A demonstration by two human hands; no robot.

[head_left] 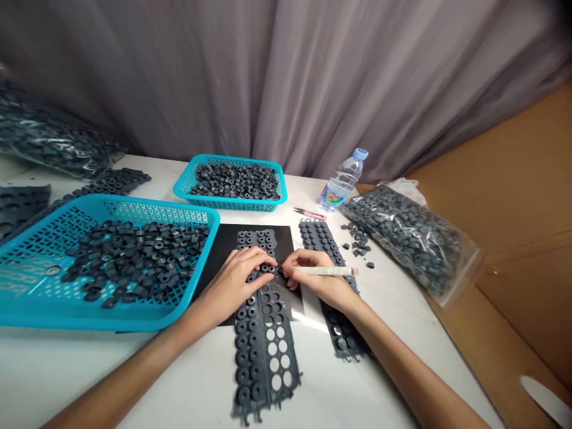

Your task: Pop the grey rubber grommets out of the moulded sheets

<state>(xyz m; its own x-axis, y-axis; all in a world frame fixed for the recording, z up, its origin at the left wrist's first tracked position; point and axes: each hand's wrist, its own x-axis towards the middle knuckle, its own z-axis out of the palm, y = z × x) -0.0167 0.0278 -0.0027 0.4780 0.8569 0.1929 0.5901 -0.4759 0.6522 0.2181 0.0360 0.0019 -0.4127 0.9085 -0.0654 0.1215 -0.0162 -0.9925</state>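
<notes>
My right grip (315, 279) is closed around a white-wrapped pick (324, 271), tip at the grey moulded ring strip (263, 325) lying on the black mat (223, 244); my left grip (239, 280), loosely curled, presses fingertips onto that strip.

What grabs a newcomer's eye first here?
The two hands at centre: the left hand presses on a dark perforated strip, and the right hand holds a white-handled tool to it. Then the big turquoise basket of dark rings at left, a smaller basket behind it, and a clear bag of rings at right.
</notes>
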